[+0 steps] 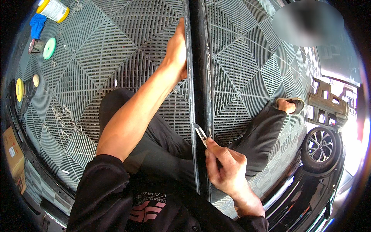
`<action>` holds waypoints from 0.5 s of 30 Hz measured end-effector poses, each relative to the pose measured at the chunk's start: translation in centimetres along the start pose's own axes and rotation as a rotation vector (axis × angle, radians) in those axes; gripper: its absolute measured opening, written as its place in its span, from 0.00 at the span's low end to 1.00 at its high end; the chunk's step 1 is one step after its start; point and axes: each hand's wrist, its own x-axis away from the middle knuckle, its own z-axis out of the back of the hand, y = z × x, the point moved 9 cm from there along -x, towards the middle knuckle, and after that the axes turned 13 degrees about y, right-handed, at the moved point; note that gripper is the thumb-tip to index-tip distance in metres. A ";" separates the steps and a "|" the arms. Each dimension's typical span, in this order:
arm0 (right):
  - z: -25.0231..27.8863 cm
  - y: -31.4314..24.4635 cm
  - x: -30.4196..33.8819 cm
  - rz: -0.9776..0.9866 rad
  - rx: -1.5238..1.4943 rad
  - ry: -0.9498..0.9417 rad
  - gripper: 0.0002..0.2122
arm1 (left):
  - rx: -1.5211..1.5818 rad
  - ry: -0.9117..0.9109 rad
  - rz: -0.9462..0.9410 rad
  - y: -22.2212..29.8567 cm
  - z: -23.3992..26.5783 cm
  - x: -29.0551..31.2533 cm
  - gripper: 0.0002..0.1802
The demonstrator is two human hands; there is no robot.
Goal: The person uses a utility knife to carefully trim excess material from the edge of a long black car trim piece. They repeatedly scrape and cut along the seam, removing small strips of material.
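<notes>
A long black trim strip (199,77) runs straight away from me over the grey grid floor tiles (116,50). My left hand (177,48) is stretched forward and pressed flat against the strip's left edge, holding nothing. My right hand (226,166) is closed on a small utility knife (201,133), whose blade tip touches the strip's right edge close to my lap. I sit on the floor in black clothes, with a sandalled foot (290,104) out to the right.
At the far left lie a yellow-capped canister (54,9), a blue cloth (37,25), a green polishing pad (49,48) and a yellow pad (20,89). A cardboard box (13,156) sits lower left. A black car with its wheel (320,149) stands at the right.
</notes>
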 end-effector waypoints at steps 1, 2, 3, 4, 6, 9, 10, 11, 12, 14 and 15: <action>0.0 0.0 0.2 -0.002 0.001 -0.001 0.16 | -0.001 0.002 0.009 -0.2 0.1 -0.1 0.33; 0.1 0.1 0.5 -0.005 0.002 -0.003 0.16 | 0.004 -0.012 0.002 -0.2 0.0 -0.1 0.33; 0.1 0.1 0.7 -0.005 0.005 -0.005 0.17 | 0.009 -0.027 -0.005 -0.2 -0.1 -0.2 0.33; 0.1 0.1 0.9 -0.005 0.007 -0.006 0.17 | 0.015 -0.041 -0.012 -0.1 -0.2 -0.1 0.33; 0.1 0.0 1.3 -0.009 0.008 -0.015 0.17 | -0.018 -0.019 -0.026 0.0 0.0 -0.2 0.33; 0.3 -0.1 1.9 -0.029 0.007 -0.036 0.17 | -0.022 -0.005 -0.026 0.1 0.1 0.0 0.29; 0.5 -0.1 1.9 -0.042 0.011 -0.043 0.17 | -0.015 -0.005 -0.023 0.1 0.0 0.1 0.27; 0.7 -0.1 1.9 -0.056 0.015 -0.049 0.17 | -0.005 -0.011 -0.015 0.0 -0.1 0.3 0.27; 1.0 0.0 1.9 -0.071 -0.031 -0.028 0.17 | 0.003 -0.018 -0.008 -0.2 -0.2 0.5 0.27; 1.7 0.2 1.5 -0.092 -0.129 0.020 0.16 | 0.029 -0.030 0.001 0.1 -0.3 0.4 0.26; 2.4 1.5 2.1 -0.206 -0.178 0.080 0.15 | 0.047 -0.035 0.008 -0.2 0.0 0.2 0.26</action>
